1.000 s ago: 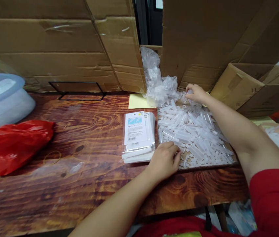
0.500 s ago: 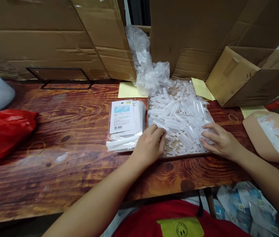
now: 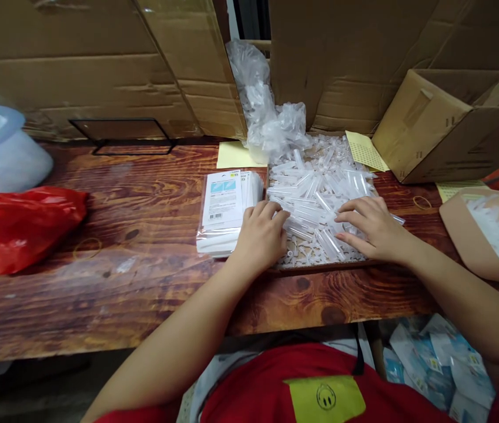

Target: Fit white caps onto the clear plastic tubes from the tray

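A shallow cardboard tray (image 3: 320, 267) holds a heap of clear plastic tubes (image 3: 306, 205) and small white plastic pieces (image 3: 297, 251). My left hand (image 3: 261, 235) rests at its left edge, fingers curled down against the pieces; what lies under the fingertips is hidden. Over the right side of the heap, my right hand (image 3: 372, 229) has its fingers bent and apart, the thumb below, close to the tubes. One tube pokes out beyond its knuckles. Touching the left side of the tray is a stack of printed clear packets (image 3: 223, 205), right beside my left hand.
Crumpled clear plastic (image 3: 271, 126) lies behind the tray. An open cardboard box (image 3: 425, 129) and a tan scoop-shaped container (image 3: 465, 235) of white pieces stand right. Leftward are a red bag (image 3: 24, 226), a translucent tub (image 3: 6, 153) and a black wire stand (image 3: 126, 120).
My right hand has moved left and inward over the heap. My left hand has shifted slightly left and loosened its pinch. The whole view has shifted a little.
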### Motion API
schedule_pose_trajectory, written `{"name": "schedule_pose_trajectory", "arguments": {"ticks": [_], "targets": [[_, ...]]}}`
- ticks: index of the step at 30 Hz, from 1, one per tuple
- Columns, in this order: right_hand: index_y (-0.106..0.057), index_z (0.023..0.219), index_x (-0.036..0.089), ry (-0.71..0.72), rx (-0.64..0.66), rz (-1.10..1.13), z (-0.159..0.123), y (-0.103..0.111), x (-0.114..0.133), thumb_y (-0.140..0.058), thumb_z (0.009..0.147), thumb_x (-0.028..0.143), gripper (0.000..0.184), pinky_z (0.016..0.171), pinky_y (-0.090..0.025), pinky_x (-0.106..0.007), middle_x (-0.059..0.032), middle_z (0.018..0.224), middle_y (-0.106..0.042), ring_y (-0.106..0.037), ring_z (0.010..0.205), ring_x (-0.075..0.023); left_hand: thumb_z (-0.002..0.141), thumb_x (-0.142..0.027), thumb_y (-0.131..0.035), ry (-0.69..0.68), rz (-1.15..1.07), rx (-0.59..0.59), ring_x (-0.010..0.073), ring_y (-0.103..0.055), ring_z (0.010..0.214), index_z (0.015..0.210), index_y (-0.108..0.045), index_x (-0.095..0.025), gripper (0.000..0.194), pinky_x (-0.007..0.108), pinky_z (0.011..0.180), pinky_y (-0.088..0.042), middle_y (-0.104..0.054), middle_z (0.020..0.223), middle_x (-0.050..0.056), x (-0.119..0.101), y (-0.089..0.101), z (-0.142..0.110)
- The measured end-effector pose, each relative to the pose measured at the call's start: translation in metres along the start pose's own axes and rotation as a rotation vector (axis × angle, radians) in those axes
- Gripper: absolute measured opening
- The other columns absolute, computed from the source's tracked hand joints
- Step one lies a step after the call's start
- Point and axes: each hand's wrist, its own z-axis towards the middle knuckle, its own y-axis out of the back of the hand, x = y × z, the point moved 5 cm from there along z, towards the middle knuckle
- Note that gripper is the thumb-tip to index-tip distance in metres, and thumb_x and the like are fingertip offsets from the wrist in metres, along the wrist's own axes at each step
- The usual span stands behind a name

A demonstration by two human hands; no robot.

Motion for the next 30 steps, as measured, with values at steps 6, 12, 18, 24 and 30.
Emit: {"name": "schedule_pose_trajectory", "arguments": {"ticks": [6,12,18,24,30], "targets": [[-0.066,0.091,0.016,0.179,0.427,0.159,0.036,-0.021,0.056,-0.054,0.088,0.007,0.015,0.079,-0.043,-0.033,-0.0068,0.087,-0.063,-0.057,0.083,-0.0206,0.082,-0.008,-0.051,-0.08,-0.061,0.04,0.0298,-0.052,0.122,0.121,-0.063,-0.015,0.041,0.045,0.096,-0.043,-0.066,0.125,0.011,0.004,-0.011,0.004],[-0.068,0.091,0.016,0.102,0.447,0.099,0.039,-0.045,0.062,-0.052,0.087,0.002,0.022,0.077,-0.045,-0.033,-0.0086,0.091,-0.062,-0.056,0.084,-0.0209,0.085,-0.007,-0.047,-0.078,-0.022,0.066,0.0306,-0.055,0.114,0.105,-0.064,-0.014,0.028,0.044,0.088,-0.044,-0.069,0.112,0.013,0.003,-0.016,0.013],[-0.068,0.095,0.014,0.037,0.391,0.055,0.038,-0.051,0.055,-0.047,0.089,0.005,0.023,0.082,-0.047,-0.037,-0.0119,0.093,-0.062,-0.056,0.09,-0.0241,0.089,-0.008,-0.044,-0.159,-0.023,0.054,0.0281,-0.059,0.107,0.101,-0.064,-0.016,0.024,0.048,0.1,-0.038,-0.071,0.101,0.01,-0.001,-0.022,0.018],[-0.064,0.093,0.015,0.007,0.274,0.22,0.038,-0.047,0.046,-0.056,0.081,0.012,0.015,0.079,-0.049,-0.038,-0.0108,0.092,-0.06,-0.056,0.087,-0.0243,0.09,-0.011,-0.045,-0.09,-0.138,-0.123,0.0253,-0.059,0.104,0.113,-0.062,-0.016,0.028,0.044,0.101,-0.04,-0.069,0.105,0.01,0.003,-0.014,0.014],[-0.063,0.092,0.018,-0.089,-0.071,0.503,0.033,-0.029,0.024,-0.06,0.086,0.017,0.007,0.07,-0.051,-0.031,-0.0057,0.087,-0.066,-0.061,0.078,-0.018,0.099,-0.025,-0.041,0.01,-0.475,-0.232,0.0203,-0.06,0.103,0.117,-0.056,-0.017,0.025,0.034,0.09,-0.048,-0.065,0.11,0.01,0.006,0.002,0.0]]}}
